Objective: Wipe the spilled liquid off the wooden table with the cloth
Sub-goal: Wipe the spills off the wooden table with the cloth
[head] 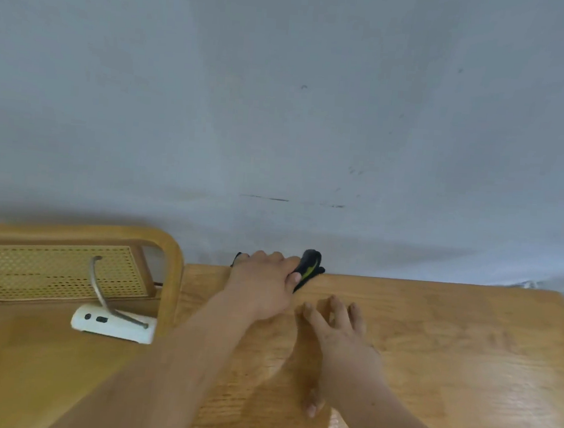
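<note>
A dark cloth (310, 265) with a yellow-green patch lies bunched at the far edge of the wooden table (449, 345), against the wall. My left hand (263, 285) lies over it, thumb and fingers curled round the cloth, which sticks out on both sides of the hand. My right hand (338, 340) rests flat on the table just behind it, fingers spread and straight, holding nothing. I cannot make out any spilled liquid on the wood; the surface shows only a faint sheen at the near right.
To the left stands a wooden piece with a woven cane panel (53, 272). A white device (113, 327) with a curved metal arm sits on its lower wooden surface. A grey wall (282, 112) rises directly behind the table's far edge.
</note>
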A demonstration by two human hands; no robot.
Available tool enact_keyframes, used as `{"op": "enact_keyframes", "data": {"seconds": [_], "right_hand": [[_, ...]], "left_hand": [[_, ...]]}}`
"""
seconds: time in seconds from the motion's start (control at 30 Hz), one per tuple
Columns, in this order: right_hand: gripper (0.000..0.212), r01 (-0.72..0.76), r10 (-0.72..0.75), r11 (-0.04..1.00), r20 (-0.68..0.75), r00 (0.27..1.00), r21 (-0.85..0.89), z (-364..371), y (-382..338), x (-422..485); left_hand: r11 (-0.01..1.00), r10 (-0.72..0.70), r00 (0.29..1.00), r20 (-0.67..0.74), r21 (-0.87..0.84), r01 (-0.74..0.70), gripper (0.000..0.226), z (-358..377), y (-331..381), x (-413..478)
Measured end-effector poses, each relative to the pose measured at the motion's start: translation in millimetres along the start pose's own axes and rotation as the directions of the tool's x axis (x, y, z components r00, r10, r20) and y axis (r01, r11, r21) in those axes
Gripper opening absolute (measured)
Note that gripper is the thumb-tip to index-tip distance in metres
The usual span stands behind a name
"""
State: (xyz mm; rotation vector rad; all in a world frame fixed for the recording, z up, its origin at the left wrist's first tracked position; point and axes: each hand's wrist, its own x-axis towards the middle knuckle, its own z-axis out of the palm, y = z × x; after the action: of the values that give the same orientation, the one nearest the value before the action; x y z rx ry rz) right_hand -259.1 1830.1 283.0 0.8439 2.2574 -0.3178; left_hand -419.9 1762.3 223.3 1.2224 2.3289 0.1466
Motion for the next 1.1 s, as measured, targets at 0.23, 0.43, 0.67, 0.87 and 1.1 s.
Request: {"op": "enact_keyframes", "data": {"seconds": [0.23, 0.43, 0.67, 0.87, 1.1], "right_hand": [[0.148, -0.008, 0.008, 1.000, 0.018, 1.000, -0.003, -2, 0, -1], [0.147, -0.001, 0.000, 1.000, 0.027, 1.000, 0.022, -3, 1, 1], [0.143, 0.060, -0.060, 0.998, 0.022, 0.998, 0.029, 1, 6, -2], [0.143, 0.292, -0.268, 0.930, -0.131, 0.955, 0.222, 19, 65, -22], [0.098, 0.231, -0.223, 0.973, -0.201, 0.954, 0.016, -42, 251, 4]], "left_hand": [[0.994, 0.105, 0.988, -0.115, -0.018, -0.108, 0.049, 1, -26, -27], [0.981, -0.167, 0.975, -0.146, -0.126, 0.149, 0.043, -6, -118, -68], [0.986, -0.163, 0.978, -0.127, 0.025, 0.168, 0.047, 3, -8, -28], [0.998, -0.055, 0.998, -0.029, 0.031, 0.056, 0.052, 13, 90, 6], [0.930, -0.354, 0.931, 0.082, 0.138, 0.342, 0.043, 2, 158, 52]]}}
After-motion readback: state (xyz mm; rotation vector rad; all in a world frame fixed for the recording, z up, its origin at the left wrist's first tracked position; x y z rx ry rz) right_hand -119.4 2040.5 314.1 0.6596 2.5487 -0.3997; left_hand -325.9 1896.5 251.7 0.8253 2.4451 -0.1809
